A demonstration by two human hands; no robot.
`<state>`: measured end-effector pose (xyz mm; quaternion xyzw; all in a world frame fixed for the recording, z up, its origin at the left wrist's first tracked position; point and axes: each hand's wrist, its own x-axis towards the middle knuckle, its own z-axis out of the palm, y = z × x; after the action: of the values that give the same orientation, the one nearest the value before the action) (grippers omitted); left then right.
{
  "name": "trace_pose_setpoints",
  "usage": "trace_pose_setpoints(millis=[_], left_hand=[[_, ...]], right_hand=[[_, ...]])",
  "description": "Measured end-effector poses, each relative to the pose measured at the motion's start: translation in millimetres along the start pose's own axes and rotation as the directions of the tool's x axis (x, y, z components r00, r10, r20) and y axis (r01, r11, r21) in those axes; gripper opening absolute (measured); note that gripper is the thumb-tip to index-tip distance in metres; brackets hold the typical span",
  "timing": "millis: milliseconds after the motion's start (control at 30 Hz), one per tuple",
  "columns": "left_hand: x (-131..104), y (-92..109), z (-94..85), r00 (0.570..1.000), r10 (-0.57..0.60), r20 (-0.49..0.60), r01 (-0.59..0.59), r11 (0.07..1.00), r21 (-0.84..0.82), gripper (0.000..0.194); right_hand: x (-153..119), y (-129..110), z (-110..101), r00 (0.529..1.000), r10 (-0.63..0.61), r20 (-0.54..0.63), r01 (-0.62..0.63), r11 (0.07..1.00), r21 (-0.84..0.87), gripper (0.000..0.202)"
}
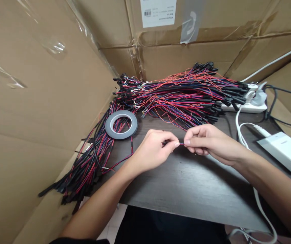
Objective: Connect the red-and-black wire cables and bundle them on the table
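Note:
Over the middle of the dark table, my left hand (158, 145) and my right hand (202, 140) pinch a thin wire harness (181, 144) between thumbs and fingertips. Only a short red, purple and black stretch shows in the small gap between the hands. To the left of my left hand, a roll of dark grey tape (134, 126) lies partly on a pile of wire harnesses (87, 169). A larger heap of red, black and blue wire harnesses (181, 91) lies behind both hands.
Cardboard walls (206, 54) stand at the back and left. A white power strip (255, 107) with plugs lies at the back right. Nearer on the right is a white box-shaped device (285, 149). A white cable (257, 200) hangs over the table's front edge.

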<state>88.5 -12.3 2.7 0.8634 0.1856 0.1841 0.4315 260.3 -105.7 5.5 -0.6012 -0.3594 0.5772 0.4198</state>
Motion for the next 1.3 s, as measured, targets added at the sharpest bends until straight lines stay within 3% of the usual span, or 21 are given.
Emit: trace_pose_setpoints(millis=[133,300,433,600,900,1033,1167,1233,1300], left_hand=[[3.2,0.1,-2.5,0.960,-0.257,0.115,0.276,0.938,-0.209,0.012],[5.1,-1.1,-11.1,0.883,-0.406,0.234,0.465,0.818,-0.338,0.010],[5.0,-2.6,-14.4,0.857,-0.439,0.269,0.514,0.764,-0.390,0.008],[4.7,-8.2,-14.4,0.858,-0.441,0.262,0.513,0.720,-0.468,0.008],[2.8,-6.5,-13.6,0.819,-0.433,0.376,0.573,0.599,-0.559,0.008],[2.3,-2.2,-6.8,0.839,-0.455,0.300,0.544,0.676,-0.497,0.007],[-1.3,-2.7,2.0,0.886,-0.418,0.200,0.460,0.842,-0.281,0.011],[-3.4,-3.5,6.0,0.912,-0.361,0.197,0.400,0.890,-0.221,0.014],[-4.3,-3.3,9.1,0.927,-0.318,0.197,0.356,0.913,-0.200,0.016]], right_hand=[[2.9,0.7,-2.5,0.997,-0.073,-0.037,0.069,0.992,-0.108,0.017],[3.8,0.2,-5.5,0.999,-0.041,-0.030,0.038,0.994,-0.101,0.023],[4.4,1.1,-8.2,1.000,-0.010,-0.018,0.009,0.998,-0.064,0.026],[4.4,0.9,-14.4,1.000,-0.022,-0.015,0.021,0.999,-0.048,0.027],[-0.2,-3.3,-24.4,0.999,-0.051,0.006,0.051,0.988,-0.146,0.028],[0.3,-2.1,-26.2,0.991,-0.104,0.082,0.124,0.941,-0.315,0.021],[-0.8,1.5,-17.0,0.941,-0.291,0.173,0.335,0.735,-0.590,0.014],[-2.1,3.4,-8.8,0.922,-0.316,0.225,0.384,0.656,-0.650,0.016],[-2.8,4.9,-1.5,0.928,-0.287,0.239,0.373,0.671,-0.640,0.018]])
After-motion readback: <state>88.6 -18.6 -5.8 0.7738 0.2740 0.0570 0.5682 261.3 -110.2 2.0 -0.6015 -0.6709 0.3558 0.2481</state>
